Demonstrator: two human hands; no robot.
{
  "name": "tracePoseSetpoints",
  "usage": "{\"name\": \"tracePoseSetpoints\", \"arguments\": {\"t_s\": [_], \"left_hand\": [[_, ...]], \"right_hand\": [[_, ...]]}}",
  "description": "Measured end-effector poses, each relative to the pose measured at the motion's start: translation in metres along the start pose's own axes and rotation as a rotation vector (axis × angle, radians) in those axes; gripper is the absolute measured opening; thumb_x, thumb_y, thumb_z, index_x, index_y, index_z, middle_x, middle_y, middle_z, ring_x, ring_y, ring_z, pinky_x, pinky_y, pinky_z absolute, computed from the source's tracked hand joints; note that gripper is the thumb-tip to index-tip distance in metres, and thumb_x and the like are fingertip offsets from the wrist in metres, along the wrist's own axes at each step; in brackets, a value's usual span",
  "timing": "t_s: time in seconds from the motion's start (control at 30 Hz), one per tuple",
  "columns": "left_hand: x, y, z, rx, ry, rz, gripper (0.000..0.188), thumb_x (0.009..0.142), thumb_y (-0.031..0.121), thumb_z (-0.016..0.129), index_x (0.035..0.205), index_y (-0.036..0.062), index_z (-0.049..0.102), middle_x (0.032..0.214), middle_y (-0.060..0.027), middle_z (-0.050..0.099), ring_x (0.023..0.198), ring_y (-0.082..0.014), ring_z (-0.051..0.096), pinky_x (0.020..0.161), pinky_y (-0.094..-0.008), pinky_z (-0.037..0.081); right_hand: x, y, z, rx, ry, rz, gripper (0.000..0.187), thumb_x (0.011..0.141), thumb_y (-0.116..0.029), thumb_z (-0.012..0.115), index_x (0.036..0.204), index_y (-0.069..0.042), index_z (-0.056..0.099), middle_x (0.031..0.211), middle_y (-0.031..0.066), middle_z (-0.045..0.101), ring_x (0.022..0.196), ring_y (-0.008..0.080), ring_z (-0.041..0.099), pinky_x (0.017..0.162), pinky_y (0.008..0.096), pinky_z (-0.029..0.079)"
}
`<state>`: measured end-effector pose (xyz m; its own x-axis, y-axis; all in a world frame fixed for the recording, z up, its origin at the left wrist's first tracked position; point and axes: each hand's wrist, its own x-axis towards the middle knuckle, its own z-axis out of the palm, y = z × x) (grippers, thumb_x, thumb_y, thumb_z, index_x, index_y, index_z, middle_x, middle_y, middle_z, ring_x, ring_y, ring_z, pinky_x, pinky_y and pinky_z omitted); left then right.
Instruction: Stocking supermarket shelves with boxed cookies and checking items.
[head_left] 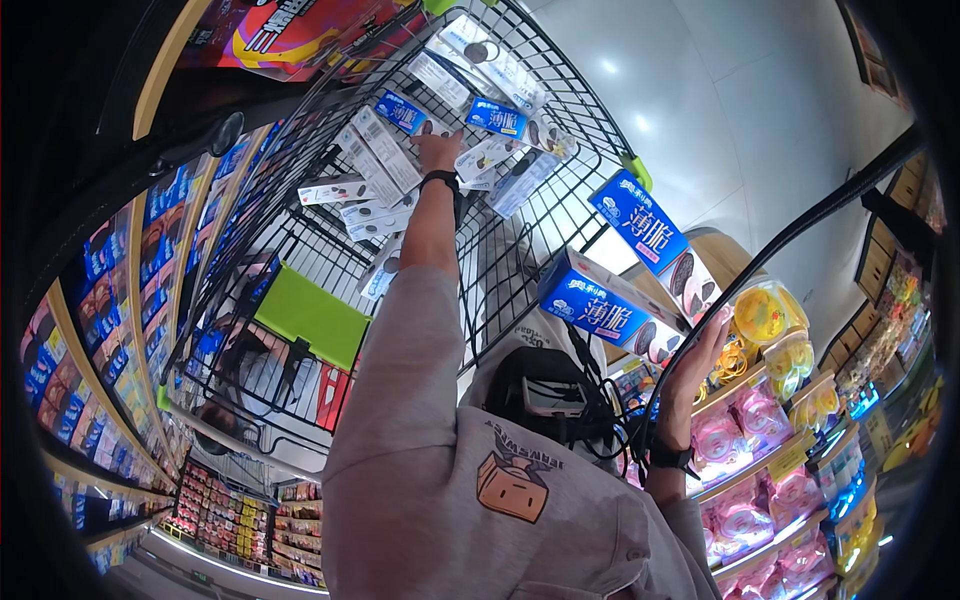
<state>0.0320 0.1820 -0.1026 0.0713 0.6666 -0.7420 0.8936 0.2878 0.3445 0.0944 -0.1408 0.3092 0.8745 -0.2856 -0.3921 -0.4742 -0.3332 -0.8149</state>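
My left hand [439, 152] reaches into a black wire shopping cart [480, 322]. Its fingers are around the white end of a blue-and-white cookie box [401, 113], partly covering it. Beside that hand lies another blue-faced cookie box [497, 118], and several more boxes [380, 155] are strewn in the cart, many with white sides up. Outside the cart, on the right, my right hand [697, 362] grips two cookie boxes by their white ends: an upper box [640, 222] and a lower box [603, 303]. Both show pictures of dark cookies.
Shelves of blue packages [160, 250] line the left side. A green plastic panel [312, 315] is fixed on the cart. Pink packages [745, 425] and yellow goods [768, 312] stand on shelves at right. A black device with cables [540, 390] hangs at my chest.
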Motion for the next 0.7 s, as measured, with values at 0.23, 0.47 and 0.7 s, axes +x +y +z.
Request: {"name": "tracePoseSetpoints", "arguments": {"t_s": [0.23,0.47,0.7], "left_hand": [[0.004,-0.006,0.009,-0.115,0.117,-0.035,0.083,0.060,0.031,0.080,0.118,-0.0066,0.034,0.111,-0.0225,0.062,0.104,-0.0359,0.061,0.093,-0.0481,0.044],[-0.033,0.003,-0.030,0.025,0.159,0.034,0.090,0.057,0.032,0.083,0.120,-0.0144,0.039,0.110,-0.0269,0.059,0.104,-0.0348,0.060,0.088,-0.0374,0.049],[-0.072,-0.017,-0.070,-0.184,-0.028,0.161,0.082,0.061,0.043,0.081,0.116,-0.0089,0.049,0.108,-0.0198,0.063,0.095,-0.0276,0.063,0.082,-0.0332,0.050]], "right_hand": [[0.002,0.016,0.000,-0.076,-0.042,0.015,0.041,0.099,-0.030,0.045,0.129,-0.001,0.046,0.111,0.0105,0.057,0.092,0.0153,0.058,0.081,0.0272,0.046],[-0.002,0.014,-0.007,-0.097,-0.034,0.093,0.044,0.098,-0.034,0.047,0.128,-0.001,0.046,0.113,0.0106,0.056,0.097,0.0160,0.055,0.085,0.0289,0.044],[-0.001,0.037,-0.022,-0.029,-0.083,-0.016,0.043,0.097,-0.037,0.048,0.122,-0.003,0.050,0.104,0.0079,0.056,0.077,0.0076,0.052,0.063,0.0195,0.042]]}}
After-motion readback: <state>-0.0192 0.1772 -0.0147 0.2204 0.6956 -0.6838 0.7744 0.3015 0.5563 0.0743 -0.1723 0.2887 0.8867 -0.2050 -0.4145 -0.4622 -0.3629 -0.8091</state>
